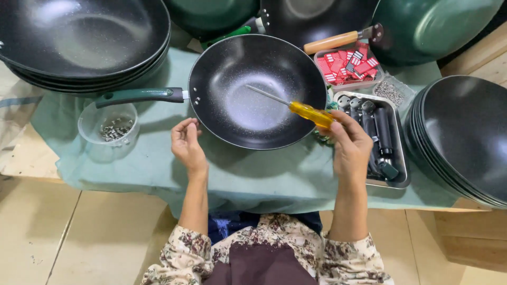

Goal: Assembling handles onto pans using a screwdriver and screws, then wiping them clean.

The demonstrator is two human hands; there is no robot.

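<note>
Two hands, R hand (349, 143) w/ screwdriver (296, 107), wok (257, 91)

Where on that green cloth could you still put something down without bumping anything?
Bare green cloth runs along the near edge, between the left hand and right hand, below the middle pan. A smaller patch lies under the clear cup. The right side, around the metal tray and the stacked pans, is crowded.

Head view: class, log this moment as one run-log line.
right hand: holds yellow screwdriver | left hand: empty, beside wok | screw tub left
</note>
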